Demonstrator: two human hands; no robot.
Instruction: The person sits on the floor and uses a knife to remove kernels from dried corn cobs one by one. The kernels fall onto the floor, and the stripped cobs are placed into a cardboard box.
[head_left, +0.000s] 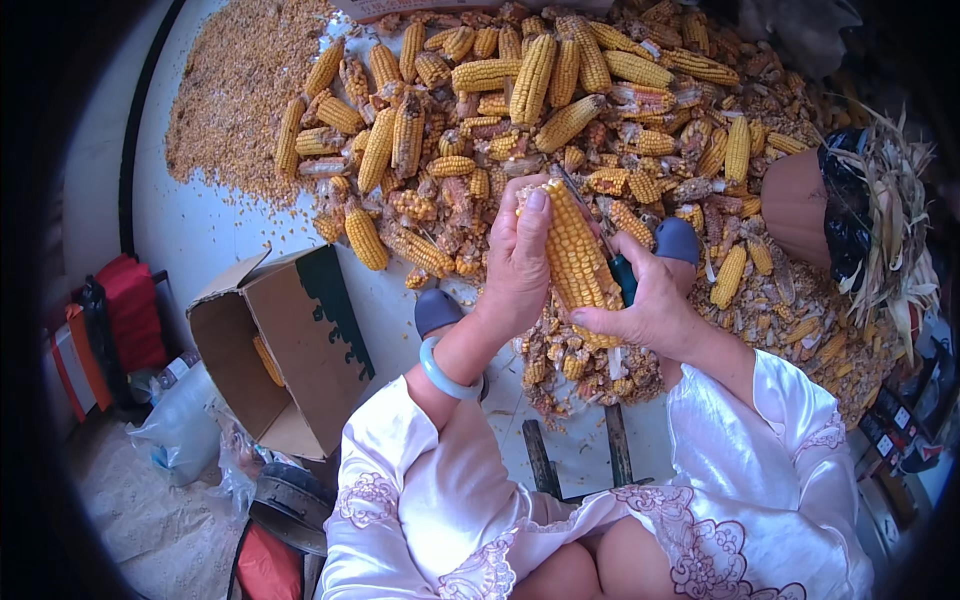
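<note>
A large ear of yellow corn (579, 259) is held up over the heap, tilted, with most kernels still on it. My left hand (519, 251) grips its upper end, thumb near the tip, where some kernels look broken away. At its lower end, my right hand (649, 296) has the thumb pressed on the kernels. The same hand holds a tool with a dark green handle (622, 279) along the ear's right side. Its thin dark metal shaft (574, 184) runs up beside the ear; the kind of tool is partly hidden. Beneath lie many corn ears (532, 82).
Loose kernels (232, 105) are spread on the floor at upper left. A cardboard box (300, 360) lies on its side at left, one ear inside. Plastic bags (180, 424) sit beyond it. Dry husks (892, 217) stand at right. Dark wooden legs (616, 446) show between my feet.
</note>
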